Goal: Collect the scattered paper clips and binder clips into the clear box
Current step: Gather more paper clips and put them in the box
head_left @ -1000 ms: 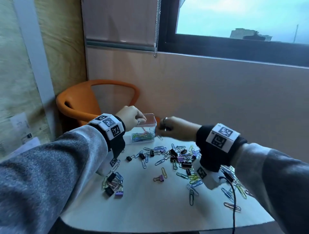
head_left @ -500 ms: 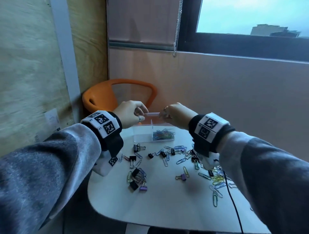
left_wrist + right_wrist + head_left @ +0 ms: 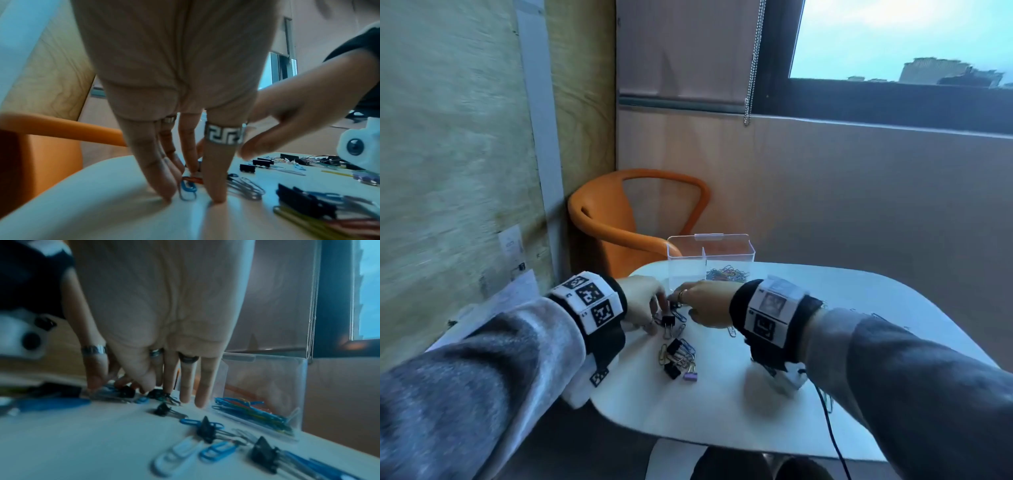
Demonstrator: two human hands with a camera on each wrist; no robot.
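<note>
Your left hand (image 3: 180, 91) presses straight fingers on the table (image 3: 722, 411) around a blue clip (image 3: 187, 190). Your right hand (image 3: 707, 305) reaches into the clips; its grip I cannot tell. The box (image 3: 710, 260) stands behind.

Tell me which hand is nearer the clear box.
Right. The right hand sits just in front of the clear box; the left hand is farther toward the table's near-left edge.

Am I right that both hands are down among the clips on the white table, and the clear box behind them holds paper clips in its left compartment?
Not quite. The head view shows the clear box with its coloured paper clips in the right compartment; the left one looks empty. The rest holds: left hand and right hand are down among the clips on the white table.
</note>
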